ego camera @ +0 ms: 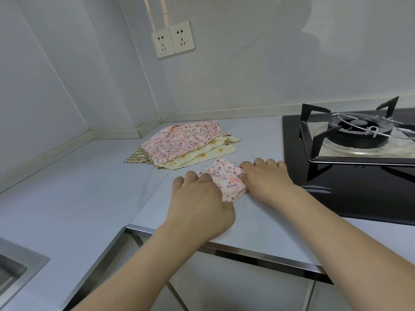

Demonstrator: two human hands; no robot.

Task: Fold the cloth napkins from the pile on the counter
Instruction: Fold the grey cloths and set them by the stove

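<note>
The left grip (199, 194) curls its fingers over the near-left edge of a small floral napkin (225, 179), holding it; the right grip (263, 178) pinches the right edge. The napkin lies bunched on the bench (89, 198) between them — its long axis running away from the person. The pile (186, 145) sits just beyond, nearer the left grip, beside the stove (350, 153).
</note>
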